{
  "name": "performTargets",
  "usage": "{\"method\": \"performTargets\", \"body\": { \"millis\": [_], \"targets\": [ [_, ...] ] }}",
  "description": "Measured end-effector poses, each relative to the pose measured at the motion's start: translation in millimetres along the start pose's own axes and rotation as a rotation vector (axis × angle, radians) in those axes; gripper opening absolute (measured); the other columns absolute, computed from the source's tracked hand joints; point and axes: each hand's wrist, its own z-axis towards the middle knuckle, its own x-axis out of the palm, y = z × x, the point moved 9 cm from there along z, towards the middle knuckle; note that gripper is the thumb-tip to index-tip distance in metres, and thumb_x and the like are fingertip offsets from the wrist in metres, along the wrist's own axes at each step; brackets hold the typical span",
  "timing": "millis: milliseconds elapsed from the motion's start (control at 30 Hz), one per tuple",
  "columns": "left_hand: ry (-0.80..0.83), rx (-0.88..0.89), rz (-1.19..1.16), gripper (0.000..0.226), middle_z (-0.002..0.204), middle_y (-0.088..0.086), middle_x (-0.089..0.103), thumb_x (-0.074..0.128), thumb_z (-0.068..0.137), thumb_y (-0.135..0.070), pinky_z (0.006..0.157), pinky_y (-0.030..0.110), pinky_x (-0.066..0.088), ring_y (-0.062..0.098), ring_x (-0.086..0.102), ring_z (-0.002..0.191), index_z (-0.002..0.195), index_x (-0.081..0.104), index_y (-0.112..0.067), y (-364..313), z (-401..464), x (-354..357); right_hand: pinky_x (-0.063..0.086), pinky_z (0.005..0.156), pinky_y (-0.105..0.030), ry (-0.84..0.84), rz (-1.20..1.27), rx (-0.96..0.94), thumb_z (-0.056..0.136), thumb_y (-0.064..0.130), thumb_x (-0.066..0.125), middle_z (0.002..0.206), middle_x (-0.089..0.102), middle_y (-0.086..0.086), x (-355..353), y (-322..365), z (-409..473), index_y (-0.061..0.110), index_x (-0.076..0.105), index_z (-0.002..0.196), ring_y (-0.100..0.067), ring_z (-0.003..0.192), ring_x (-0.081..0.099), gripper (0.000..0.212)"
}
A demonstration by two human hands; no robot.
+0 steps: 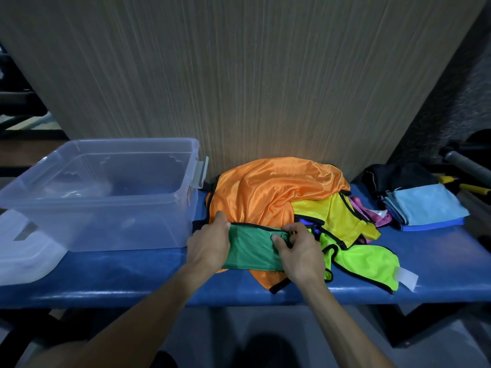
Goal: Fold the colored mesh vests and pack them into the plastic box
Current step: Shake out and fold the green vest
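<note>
Lid [24, 248] of white plastic lies at the far left edge of the blue desk [119, 272], and beside it stands the clear plastic box [101, 192], open on top, well to the left of the fingers. The left hand [210, 245] reaches forward with the forearm stretched out from below; its fingers [220, 221] curl over the left edge of the green vest [252, 248] and grip the black trim there. The green vest lies folded and flat between the two hands, on top of the orange vest [273, 192]. The right hand [300, 251] comes in from the lower right, and its thumb and fingers pinch the bunched right edge of the green vest. Behind the fingers the orange vest spreads in a loose heap, and one corner of it shows below the hands at the desk's front edge. Just right of the right fingers lie the yellow vest [342, 216] and the lime vest [366, 264], tangled, with a white tag on the lime one. A pink cloth [377, 216] shows behind them. Further right sits a stack of light blue cloths [425, 205] with a black fabric [398, 176] behind it. A wall panel [239, 75] with wood grain rises behind the desk. The floor below is dim.
</note>
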Motion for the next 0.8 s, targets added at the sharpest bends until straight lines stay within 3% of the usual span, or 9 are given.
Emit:
{"method": "performTargets", "body": {
  "millis": [133, 233, 367, 433, 500, 600, 700, 767, 800],
  "targets": [
    [-0.024, 0.024, -0.021, 0.021, 0.076, -0.001, 0.059, 0.025, 0.110, -0.034, 0.074, 0.048, 0.052, 0.026, 0.061, 0.073, 0.108, 0.040, -0.020, -2, 1, 0, 0.049, 0.067, -0.035, -0.063, -0.198, -0.125, 0.100, 0.048, 0.056, 0.094, 0.069, 0.005, -12, 11, 2, 0.025, 0.059, 0.112, -0.022, 0.090, 0.067, 0.027],
    [-0.024, 0.134, 0.026, 0.016, 0.079, -0.001, 0.062, 0.023, 0.110, -0.032, 0.073, 0.047, 0.053, 0.026, 0.061, 0.071, 0.119, 0.037, -0.030, -9, -1, -1, 0.051, 0.067, -0.035, -0.042, -0.221, -0.180, 0.098, 0.044, 0.061, 0.090, 0.068, 0.009, -13, 17, 7, 0.026, 0.064, 0.100, -0.019, 0.086, 0.066, 0.018],
    [-0.053, 0.196, 0.098, 0.013, 0.073, -0.005, 0.052, 0.026, 0.110, -0.025, 0.065, 0.042, 0.049, 0.025, 0.058, 0.068, 0.115, 0.037, -0.027, -11, 1, 1, 0.056, 0.076, -0.034, 0.070, -0.027, -0.065, 0.090, 0.025, 0.076, 0.082, 0.067, 0.016, -9, 10, 23, 0.026, 0.073, 0.090, -0.014, 0.087, 0.068, 0.003],
    [-0.075, 0.180, 0.174, 0.011, 0.068, -0.007, 0.047, 0.029, 0.107, -0.016, 0.059, 0.038, 0.040, 0.024, 0.053, 0.062, 0.113, 0.036, -0.021, -10, 2, 0, 0.056, 0.077, -0.034, 0.045, 0.066, -0.064, 0.086, 0.015, 0.078, 0.081, 0.069, 0.013, -11, 10, 26, 0.025, 0.073, 0.082, -0.010, 0.084, 0.068, 0.012],
    [-0.087, 0.157, 0.238, 0.012, 0.074, -0.005, 0.054, 0.032, 0.105, -0.013, 0.058, 0.037, 0.038, 0.023, 0.053, 0.062, 0.115, 0.037, -0.018, -11, 3, 0, 0.056, 0.077, -0.031, 0.011, 0.122, -0.084, 0.085, 0.010, 0.077, 0.081, 0.070, 0.013, -10, 10, 22, 0.023, 0.072, 0.080, -0.005, 0.080, 0.066, 0.015],
    [-0.166, 0.165, 0.331, 0.026, 0.108, 0.001, 0.063, 0.044, 0.101, -0.010, 0.068, 0.039, 0.046, 0.025, 0.062, 0.091, 0.126, 0.044, -0.018, -16, 4, -6, 0.053, 0.074, -0.028, -0.041, 0.124, -0.122, 0.086, 0.008, 0.075, 0.080, 0.070, 0.014, -7, 9, 16, 0.022, 0.069, 0.081, -0.002, 0.078, 0.065, 0.016],
    [-0.316, 0.392, 0.250, 0.041, 0.128, 0.004, 0.055, 0.057, 0.096, -0.015, 0.086, 0.041, 0.049, 0.027, 0.054, 0.112, 0.137, 0.053, -0.019, -41, -12, -15, 0.045, 0.068, -0.025, -0.089, 0.025, -0.182, 0.088, 0.013, 0.073, 0.081, 0.065, 0.012, -6, 13, 14, 0.020, 0.064, 0.086, -0.006, 0.077, 0.061, 0.012],
    [-0.223, 0.548, 0.198, 0.045, 0.147, 0.001, 0.046, 0.035, 0.108, -0.035, 0.105, 0.044, 0.043, 0.024, 0.043, 0.133, 0.150, 0.042, -0.023, -52, -25, 1, 0.042, 0.068, -0.029, -0.109, -0.053, -0.195, 0.092, 0.019, 0.070, 0.086, 0.063, 0.006, -5, 15, 11, 0.018, 0.059, 0.092, -0.014, 0.080, 0.060, 0.010],
    [-0.128, 0.571, 0.203, 0.051, 0.158, -0.001, 0.036, 0.021, 0.110, -0.043, 0.117, 0.046, 0.032, 0.023, 0.032, 0.145, 0.157, 0.031, -0.026, -51, -28, 14, 0.042, 0.069, -0.032, -0.112, -0.098, -0.194, 0.094, 0.023, 0.067, 0.090, 0.062, 0.003, -4, 17, 10, 0.016, 0.057, 0.097, -0.018, 0.083, 0.059, 0.012]
  ]
}}
